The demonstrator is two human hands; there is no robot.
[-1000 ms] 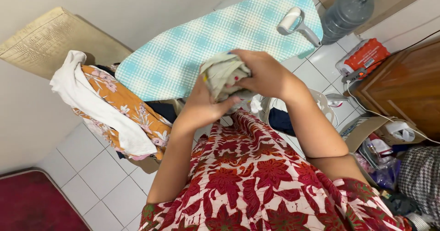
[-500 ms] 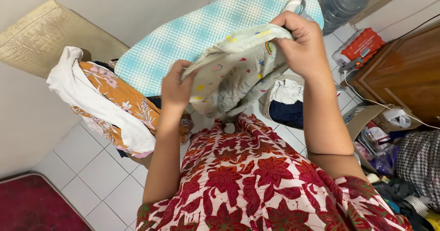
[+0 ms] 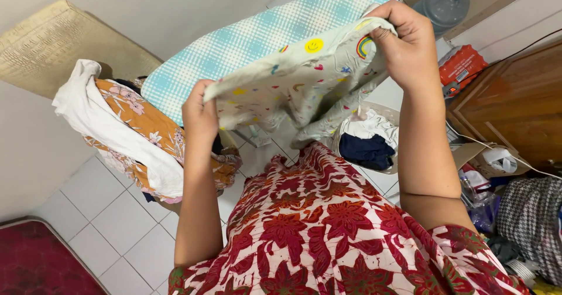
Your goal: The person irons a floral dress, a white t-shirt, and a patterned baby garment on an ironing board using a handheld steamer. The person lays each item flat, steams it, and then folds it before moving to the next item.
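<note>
Garment: a small pale-green printed garment (image 3: 293, 84) with smiley, rainbow and heart motifs, held up in the air between both hands, above the person's lap and in front of the ironing board (image 3: 257, 37).
Long axis: the stretched top edge runs on a slant — low at the left hand, high at the right hand; the rest hangs down in loose folds.
Left hand (image 3: 199, 110): fingers pressed together, pinching the lower-left corner of the cloth.
Right hand (image 3: 407, 37): raised higher and farther out, fingers curled and closed over the upper-right corner.
Nearer hand: neither — each holds one end.
Below: a laundry basket (image 3: 389, 112) with white and dark blue clothes, just under the hanging folds.
Left side: a pile of orange floral and white clothes (image 3: 134, 137).
</note>
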